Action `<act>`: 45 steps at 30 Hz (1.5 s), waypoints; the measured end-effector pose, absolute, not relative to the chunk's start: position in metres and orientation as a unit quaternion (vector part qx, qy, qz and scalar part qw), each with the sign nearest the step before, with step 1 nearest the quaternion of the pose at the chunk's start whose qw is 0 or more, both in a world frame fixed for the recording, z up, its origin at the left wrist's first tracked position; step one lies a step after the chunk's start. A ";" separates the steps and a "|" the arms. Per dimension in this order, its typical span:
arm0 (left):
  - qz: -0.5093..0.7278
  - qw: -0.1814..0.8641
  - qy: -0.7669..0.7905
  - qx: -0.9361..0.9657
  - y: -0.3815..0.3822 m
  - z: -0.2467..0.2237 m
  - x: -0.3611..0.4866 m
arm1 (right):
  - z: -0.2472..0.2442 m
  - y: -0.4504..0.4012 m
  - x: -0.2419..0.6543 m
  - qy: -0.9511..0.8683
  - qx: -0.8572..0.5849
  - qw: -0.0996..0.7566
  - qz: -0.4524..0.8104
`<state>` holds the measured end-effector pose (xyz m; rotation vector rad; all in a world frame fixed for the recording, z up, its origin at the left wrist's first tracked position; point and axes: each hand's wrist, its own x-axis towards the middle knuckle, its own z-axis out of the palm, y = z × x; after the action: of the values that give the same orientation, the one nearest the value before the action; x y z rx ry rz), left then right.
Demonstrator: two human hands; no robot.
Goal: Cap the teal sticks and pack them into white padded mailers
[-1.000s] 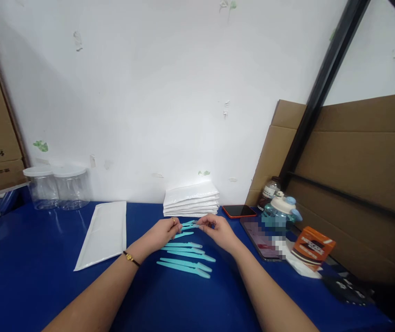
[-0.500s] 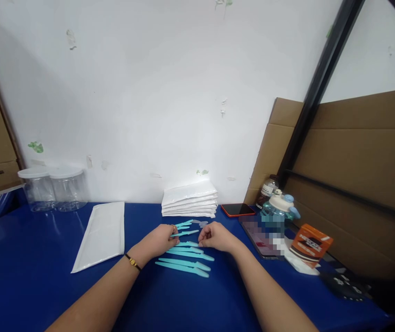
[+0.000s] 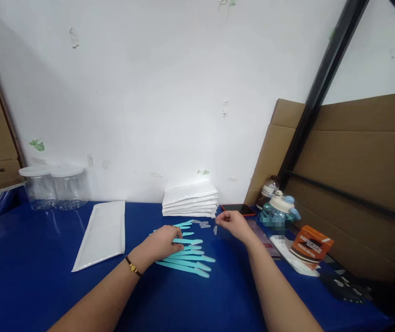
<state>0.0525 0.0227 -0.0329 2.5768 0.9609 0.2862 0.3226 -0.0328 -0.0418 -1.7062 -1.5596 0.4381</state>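
Note:
My left hand (image 3: 166, 241) is closed on a turquoise eyebrow razor (image 3: 192, 241), its blade end pointing right. Under and in front of that hand, several more turquoise razors (image 3: 187, 269) lie fanned out on the blue table (image 3: 156, 304). A few others show just behind its fingers, partly hidden. My right hand (image 3: 232, 224) is farther right, thumb and forefinger pinched together. At its fingertips is a small clear blade cap (image 3: 215, 230), low over the table. Several similar clear caps (image 3: 204, 225) lie between the two hands.
White padded envelopes (image 3: 189, 200) are stacked against the wall; one envelope (image 3: 102, 235) lies at left. Two clear jars (image 3: 69, 189) stand behind it. To the right are a red-edged phone (image 3: 239, 210), another phone, a water bottle (image 3: 278, 210) and an orange packet (image 3: 310, 246).
My right hand has moved right and back, away from the razors, with a clear cap at its fingertips. The razor in my left hand has come slightly forward.

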 end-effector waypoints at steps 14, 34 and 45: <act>0.131 0.130 0.387 0.903 0.048 -0.045 0.047 | -0.058 -0.028 0.318 -0.724 -0.645 0.231 0.080; 0.149 0.138 0.376 0.904 0.052 -0.053 0.051 | -0.051 -0.029 0.282 -0.769 -0.589 0.222 0.113; 0.131 0.166 0.366 0.906 0.050 -0.050 0.054 | -0.049 -0.029 0.275 -0.789 -0.571 0.209 0.094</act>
<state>0.0542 0.0503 -0.0503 2.5799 1.0420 0.3718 0.2748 -0.0287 -0.0486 -1.5880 -2.1945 0.2610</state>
